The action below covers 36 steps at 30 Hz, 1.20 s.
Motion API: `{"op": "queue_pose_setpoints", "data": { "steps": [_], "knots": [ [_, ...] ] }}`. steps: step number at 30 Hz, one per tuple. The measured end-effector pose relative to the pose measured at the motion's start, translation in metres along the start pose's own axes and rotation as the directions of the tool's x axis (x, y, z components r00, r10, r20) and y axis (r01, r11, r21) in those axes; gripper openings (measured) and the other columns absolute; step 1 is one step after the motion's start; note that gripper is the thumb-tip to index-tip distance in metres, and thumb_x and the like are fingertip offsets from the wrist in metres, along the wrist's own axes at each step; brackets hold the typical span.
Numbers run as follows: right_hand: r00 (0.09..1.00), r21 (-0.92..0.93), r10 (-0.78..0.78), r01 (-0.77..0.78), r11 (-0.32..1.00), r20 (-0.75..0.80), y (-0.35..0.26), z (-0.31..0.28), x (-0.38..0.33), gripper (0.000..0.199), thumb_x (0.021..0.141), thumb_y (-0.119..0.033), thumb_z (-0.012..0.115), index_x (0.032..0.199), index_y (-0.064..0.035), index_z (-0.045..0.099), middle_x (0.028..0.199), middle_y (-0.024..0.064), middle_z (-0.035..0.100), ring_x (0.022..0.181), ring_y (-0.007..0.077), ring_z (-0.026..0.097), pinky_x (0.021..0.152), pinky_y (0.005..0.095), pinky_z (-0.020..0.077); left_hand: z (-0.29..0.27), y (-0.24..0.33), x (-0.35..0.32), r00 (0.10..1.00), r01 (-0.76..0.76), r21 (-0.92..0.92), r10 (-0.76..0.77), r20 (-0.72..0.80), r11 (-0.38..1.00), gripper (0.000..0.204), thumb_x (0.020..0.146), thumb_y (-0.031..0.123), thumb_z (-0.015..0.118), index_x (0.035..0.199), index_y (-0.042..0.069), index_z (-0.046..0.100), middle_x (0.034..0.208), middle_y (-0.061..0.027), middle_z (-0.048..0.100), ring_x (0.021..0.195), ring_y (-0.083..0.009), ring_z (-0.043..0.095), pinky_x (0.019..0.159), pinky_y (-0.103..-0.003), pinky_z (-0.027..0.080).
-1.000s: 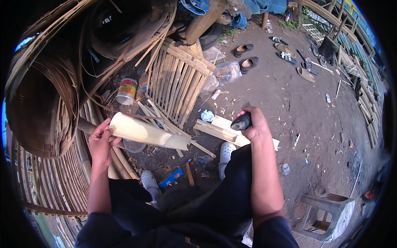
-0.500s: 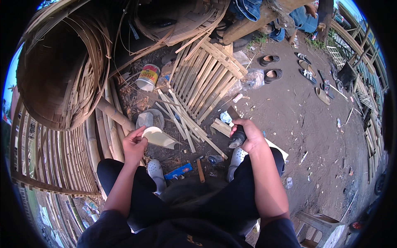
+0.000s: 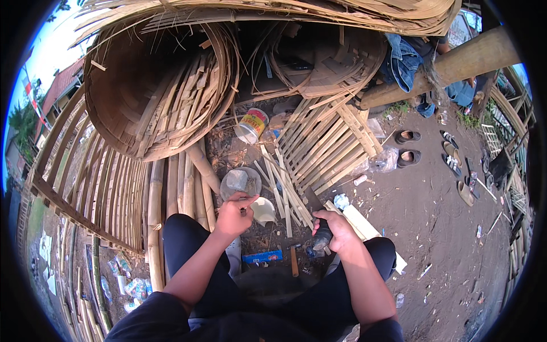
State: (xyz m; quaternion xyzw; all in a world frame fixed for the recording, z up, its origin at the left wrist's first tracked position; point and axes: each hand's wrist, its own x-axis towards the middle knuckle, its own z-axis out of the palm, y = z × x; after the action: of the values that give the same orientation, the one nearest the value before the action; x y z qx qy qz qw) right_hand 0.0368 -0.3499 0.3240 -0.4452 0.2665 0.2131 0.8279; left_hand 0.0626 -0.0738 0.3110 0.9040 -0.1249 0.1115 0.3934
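My left hand [image 3: 233, 218] is closed at the edge of a pale, curved piece of split bamboo [image 3: 264, 212], its index finger stretched along the upper rim. In my right hand [image 3: 337, 229] is a machete, its thick dark handle [image 3: 322, 235] gripped above my right knee. The dark blade [image 3: 313, 199] points away from me, and its tip is hard to make out against the bamboo strips. Just beyond my left hand, a grey stone [image 3: 237, 180] rests on a round grey disc [image 3: 257, 181]. Thin bamboo strips [image 3: 286, 194] lie scattered between the hands.
A slatted bamboo panel [image 3: 327, 145] lies ahead, beside a tin can [image 3: 251, 126]. Large woven baskets [image 3: 159, 108] stand at the far left. A hammer [image 3: 294, 262] and a blue box [image 3: 262, 257] lie between my feet. A pale plank [image 3: 364, 228] lies by my right knee; sandals [image 3: 450, 151] lie farther right.
The view has swung left and up. My left hand has moved right with the bamboo piece, which now shows more end-on. The machete stays in my right hand, which is closer to the left one.
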Motion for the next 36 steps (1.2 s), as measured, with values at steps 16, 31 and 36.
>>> {"op": "queue_pose_setpoints", "data": {
  "steps": [16,31,36],
  "knots": [
    [1.000,-0.137,-0.007,0.007,0.991,0.001,0.017,0.050,0.029,0.014,0.085,-0.011,0.061,0.075,-0.0059,0.054,0.059,0.0043,0.050,0.049,0.0189,0.052,0.048,0.0329,0.0477,-0.002,0.009,0.006,0.999,0.032,0.290,-0.021,-0.043,0.957,0.051,0.078,-0.002,0.055,0.121,0.023,0.066,0.099,-0.0094,0.068,0.084,-0.0323,0.067,0.070,-0.044,0.054],
    [0.781,-0.394,-0.557,0.624,0.675,0.284,0.080,0.088,0.031,0.016,0.091,-0.005,0.060,0.094,-0.0025,0.044,0.068,0.0034,0.050,0.042,0.0102,0.048,0.039,0.0271,0.0455,0.011,-0.013,0.026,0.964,0.244,0.211,-0.212,-0.163,0.946,0.053,0.079,0.003,0.059,0.124,0.030,0.063,0.090,-0.0097,0.066,0.079,-0.0292,0.067,0.068,-0.042,0.054],
    [0.764,-0.448,-0.577,0.641,0.623,0.290,0.086,0.093,0.032,0.014,0.092,-0.006,0.058,0.094,-0.0030,0.044,0.060,0.0017,0.047,0.040,0.0104,0.046,0.038,0.0263,0.0445,0.009,-0.009,0.027,0.946,0.289,0.134,-0.262,-0.189,0.948,0.053,0.079,0.003,0.060,0.126,0.029,0.062,0.090,-0.0104,0.065,0.077,-0.0287,0.067,0.067,-0.041,0.054]
  ]
}}
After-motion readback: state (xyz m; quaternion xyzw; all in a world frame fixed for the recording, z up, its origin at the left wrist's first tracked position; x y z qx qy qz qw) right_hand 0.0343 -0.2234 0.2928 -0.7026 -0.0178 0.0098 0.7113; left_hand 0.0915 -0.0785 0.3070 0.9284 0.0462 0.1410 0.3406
